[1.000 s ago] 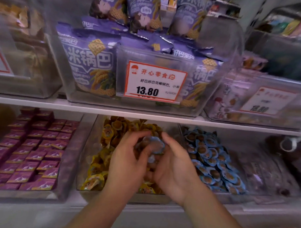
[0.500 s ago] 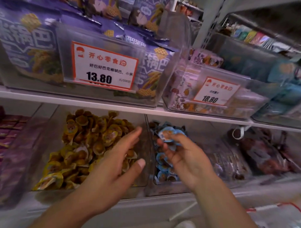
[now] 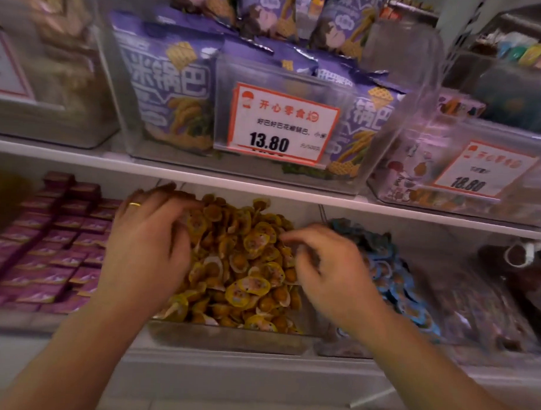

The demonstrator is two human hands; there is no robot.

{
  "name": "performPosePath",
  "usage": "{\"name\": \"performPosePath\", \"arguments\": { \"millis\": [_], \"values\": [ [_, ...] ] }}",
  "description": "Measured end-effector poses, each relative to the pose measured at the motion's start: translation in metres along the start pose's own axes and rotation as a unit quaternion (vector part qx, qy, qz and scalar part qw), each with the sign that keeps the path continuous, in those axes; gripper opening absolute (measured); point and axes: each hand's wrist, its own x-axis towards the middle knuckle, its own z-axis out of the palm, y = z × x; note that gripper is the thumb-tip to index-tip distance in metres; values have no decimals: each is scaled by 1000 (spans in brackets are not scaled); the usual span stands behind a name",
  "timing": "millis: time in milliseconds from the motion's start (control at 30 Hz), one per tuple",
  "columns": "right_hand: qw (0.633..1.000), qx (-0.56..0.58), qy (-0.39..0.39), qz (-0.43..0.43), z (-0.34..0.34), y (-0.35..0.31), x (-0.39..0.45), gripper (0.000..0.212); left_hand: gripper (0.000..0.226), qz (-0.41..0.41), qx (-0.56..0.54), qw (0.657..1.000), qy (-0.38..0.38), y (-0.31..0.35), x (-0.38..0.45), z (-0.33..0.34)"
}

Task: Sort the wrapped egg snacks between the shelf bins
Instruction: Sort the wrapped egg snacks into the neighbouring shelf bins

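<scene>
I am facing a white shelf (image 3: 263, 186) carrying clear bins of purple snack bags (image 3: 172, 88), with a price card (image 3: 281, 122) reading 13.80 clipped to the front one. Below, I am leaning over the clear bin (image 3: 227, 338) heaped with yellow-wrapped egg snacks (image 3: 245, 265); blue-wrapped egg snacks (image 3: 389, 279) are filling the bin just beside it on the right, pink boxes (image 3: 47, 246) the space on the left. My left hand (image 3: 145, 249), wearing a gold ring (image 3: 135, 204), is resting on the yellow heap, fingers bent down into it. My right hand (image 3: 331, 268) is hovering over the heap's right edge, fingers loosely curled; whether either is gripping a snack I cannot tell
</scene>
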Motion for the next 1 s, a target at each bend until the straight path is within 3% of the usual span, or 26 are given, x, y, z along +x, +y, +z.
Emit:
{"name": "performPosePath", "arguments": {
  "millis": [100,167,233,567,700,867,1000],
  "values": [
    [967,51,-244,-47,55,-46,22,28,46,-45,-24,998,-49,-15,-11,-6],
    [937,46,-338,-78,93,-66,35,24,49,-41,-19,996,-82,-22,-20,-5],
    [917,11,-386,-97,119,-70,42,24,48,-37,-11,994,-100,-30,-23,-6],
    [857,-251,-423,-156,104,-4,64,38,38,2,-16,991,-132,-48,-23,-15],
    [872,-272,-396,-92,79,23,75,37,27,3,-21,992,-124,-47,-24,-14],
    [878,-285,-381,-45,63,30,78,34,31,-1,-36,993,-114,-44,-25,-11],
    [932,-178,-273,-156,86,-2,63,36,31,-2,-37,995,-94,-42,-23,-6]
  ]
}}
